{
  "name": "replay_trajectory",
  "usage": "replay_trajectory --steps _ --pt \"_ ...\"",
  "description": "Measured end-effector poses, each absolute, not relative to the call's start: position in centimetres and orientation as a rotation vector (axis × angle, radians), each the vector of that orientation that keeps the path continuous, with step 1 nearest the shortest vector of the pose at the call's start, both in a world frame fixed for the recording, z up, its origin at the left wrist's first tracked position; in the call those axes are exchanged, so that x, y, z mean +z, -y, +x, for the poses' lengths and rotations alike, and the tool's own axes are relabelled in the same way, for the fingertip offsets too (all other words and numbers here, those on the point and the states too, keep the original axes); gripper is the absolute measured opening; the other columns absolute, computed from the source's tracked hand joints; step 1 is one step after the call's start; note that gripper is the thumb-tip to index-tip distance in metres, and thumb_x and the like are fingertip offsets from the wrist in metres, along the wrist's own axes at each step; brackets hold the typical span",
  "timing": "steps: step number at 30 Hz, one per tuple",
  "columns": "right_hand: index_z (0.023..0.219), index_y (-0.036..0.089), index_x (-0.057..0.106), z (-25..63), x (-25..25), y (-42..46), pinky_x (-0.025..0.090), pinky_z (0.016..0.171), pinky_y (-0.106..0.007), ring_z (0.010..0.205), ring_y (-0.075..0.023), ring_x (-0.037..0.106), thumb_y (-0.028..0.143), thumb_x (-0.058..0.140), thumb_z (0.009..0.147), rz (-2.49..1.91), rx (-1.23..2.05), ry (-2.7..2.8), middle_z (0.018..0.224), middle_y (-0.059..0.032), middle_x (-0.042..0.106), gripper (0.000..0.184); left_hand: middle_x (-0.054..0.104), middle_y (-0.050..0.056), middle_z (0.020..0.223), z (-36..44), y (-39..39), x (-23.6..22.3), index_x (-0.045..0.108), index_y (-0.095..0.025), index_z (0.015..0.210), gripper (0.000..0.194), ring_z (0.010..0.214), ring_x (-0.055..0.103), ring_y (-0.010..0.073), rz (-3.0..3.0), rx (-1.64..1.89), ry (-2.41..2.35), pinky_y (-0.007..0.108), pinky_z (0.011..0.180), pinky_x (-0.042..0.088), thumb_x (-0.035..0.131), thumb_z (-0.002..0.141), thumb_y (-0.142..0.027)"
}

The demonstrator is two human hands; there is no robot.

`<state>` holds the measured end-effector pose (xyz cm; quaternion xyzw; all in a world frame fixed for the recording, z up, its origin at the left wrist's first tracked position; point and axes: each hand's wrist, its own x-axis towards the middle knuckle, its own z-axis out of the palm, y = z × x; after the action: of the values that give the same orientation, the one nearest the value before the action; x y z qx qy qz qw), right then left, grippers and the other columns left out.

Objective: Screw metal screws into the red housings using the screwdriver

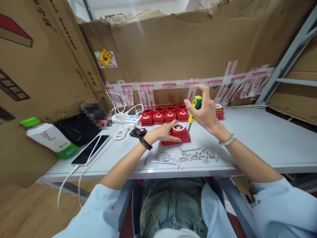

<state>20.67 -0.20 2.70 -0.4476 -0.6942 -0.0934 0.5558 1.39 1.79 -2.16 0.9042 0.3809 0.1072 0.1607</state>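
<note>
My left hand (166, 133) is closed around the side of a red box (178, 135) with a white ring on top, steadying it on the table. In my right hand (207, 112) is a green and yellow screwdriver (196, 103), its shaft pointing down at the box's right corner. Thumb and index finger are spread apart around the handle, and the other fingers are partly hidden. Just in front of the box lie a pile of small screws (162, 156) and a heap of metal bolts with white loops (201, 154).
Several red boxes (158, 116) line the back, by a white power strip (126, 119). Another red box (220, 114) stands behind my right hand. To the left are a phone (91, 150), a bottle (51, 138) and a black bag (69, 129). Cardboard (168, 49) walls the rear.
</note>
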Motion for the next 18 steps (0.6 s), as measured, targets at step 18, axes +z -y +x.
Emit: replay_trajectory --steps 18 --pt "0.115 0.026 0.057 21.4 2.3 -0.1 0.043 0.061 -0.031 0.056 -0.0131 0.050 0.039 0.059 0.085 -1.020 -0.067 1.789 0.073 0.0026 0.057 0.033 0.062 0.016 0.127 1.4 -1.9 -2.2 0.039 -0.016 0.136 0.081 0.112 0.062 0.0341 2.578 0.308 -1.070 0.039 0.090 0.047 0.067 0.074 -0.060"
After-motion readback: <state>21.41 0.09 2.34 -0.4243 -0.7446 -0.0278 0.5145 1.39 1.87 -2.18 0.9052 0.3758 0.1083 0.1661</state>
